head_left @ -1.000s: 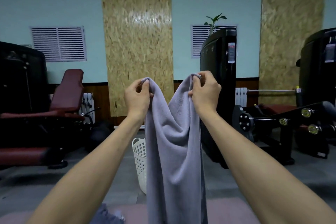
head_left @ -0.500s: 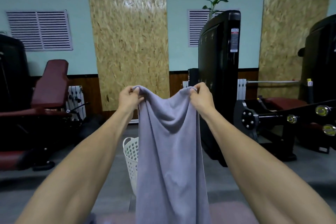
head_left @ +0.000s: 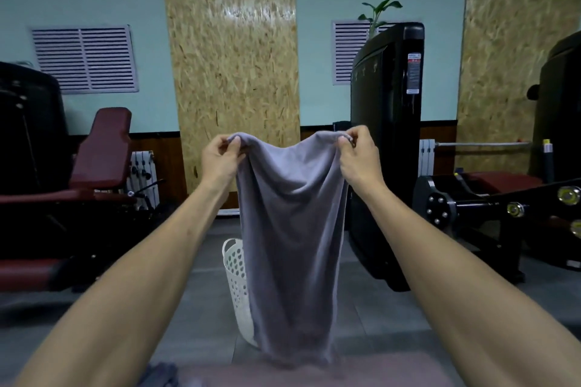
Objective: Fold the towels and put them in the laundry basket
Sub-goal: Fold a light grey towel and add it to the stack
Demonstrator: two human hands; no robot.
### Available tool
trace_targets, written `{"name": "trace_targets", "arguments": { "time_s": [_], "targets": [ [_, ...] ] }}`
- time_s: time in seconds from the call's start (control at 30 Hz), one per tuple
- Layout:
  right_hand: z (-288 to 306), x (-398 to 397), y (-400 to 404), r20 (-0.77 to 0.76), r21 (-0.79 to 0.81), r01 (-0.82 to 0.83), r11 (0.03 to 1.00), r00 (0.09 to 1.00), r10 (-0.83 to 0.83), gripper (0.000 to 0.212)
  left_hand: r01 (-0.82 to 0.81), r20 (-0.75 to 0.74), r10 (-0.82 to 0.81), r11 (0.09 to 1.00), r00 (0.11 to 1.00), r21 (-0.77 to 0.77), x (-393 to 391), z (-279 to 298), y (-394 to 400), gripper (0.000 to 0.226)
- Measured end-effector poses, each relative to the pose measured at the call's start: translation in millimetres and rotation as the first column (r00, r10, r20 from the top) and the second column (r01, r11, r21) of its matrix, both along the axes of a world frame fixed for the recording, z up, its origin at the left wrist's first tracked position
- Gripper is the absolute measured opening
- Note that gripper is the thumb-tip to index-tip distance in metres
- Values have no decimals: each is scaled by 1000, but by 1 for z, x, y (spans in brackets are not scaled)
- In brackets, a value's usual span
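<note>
A grey towel [head_left: 290, 239] hangs in front of me, held up by its two top corners. My left hand [head_left: 220, 160] pinches the left corner and my right hand [head_left: 356, 157] pinches the right corner, with the top edge sagging between them. The towel's bottom end touches a pinkish padded surface [head_left: 361, 371] near me. A white perforated laundry basket [head_left: 237, 280] stands on the floor behind the towel, mostly hidden by it. Another bit of grey cloth [head_left: 160, 374] shows at the bottom edge.
A black gym machine [head_left: 388, 141] stands right behind the towel. A dark red bench [head_left: 103, 151] and black equipment fill the left. More black machinery [head_left: 503, 207] sits at the right. Grey floor [head_left: 195, 302] surrounds the basket.
My hands have moved apart, spreading the towel's top edge wider. The towel's lower end has come up so its bottom is now in view.
</note>
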State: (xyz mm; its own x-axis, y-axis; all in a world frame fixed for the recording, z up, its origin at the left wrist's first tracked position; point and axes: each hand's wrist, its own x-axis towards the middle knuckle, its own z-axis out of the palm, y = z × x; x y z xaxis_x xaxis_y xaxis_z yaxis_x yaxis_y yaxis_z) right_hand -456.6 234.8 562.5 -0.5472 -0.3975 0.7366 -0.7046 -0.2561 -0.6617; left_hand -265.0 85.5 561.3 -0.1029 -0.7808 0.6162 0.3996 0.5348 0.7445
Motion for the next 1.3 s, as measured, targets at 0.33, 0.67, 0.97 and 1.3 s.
{"name": "trace_targets", "arguments": {
  "time_s": [0.33,0.67,0.97,1.3],
  "targets": [
    [-115,60,121,61,151,-8,988,998,-1,10,-120,282,127,992,951,-41,64,-111,132,12],
    [-157,84,166,42,310,-15,951,999,2,9,-134,443,164,986,881,-98,89,-169,184,16],
    [-282,62,149,-71,799,61,598,997,-7,13,-139,722,-74,963,688,231,76,-307,162,9],
    [-409,7,63,-12,991,-4,136,993,120,23,-130,857,-459,859,233,496,32,-449,73,15]
  ]
}}
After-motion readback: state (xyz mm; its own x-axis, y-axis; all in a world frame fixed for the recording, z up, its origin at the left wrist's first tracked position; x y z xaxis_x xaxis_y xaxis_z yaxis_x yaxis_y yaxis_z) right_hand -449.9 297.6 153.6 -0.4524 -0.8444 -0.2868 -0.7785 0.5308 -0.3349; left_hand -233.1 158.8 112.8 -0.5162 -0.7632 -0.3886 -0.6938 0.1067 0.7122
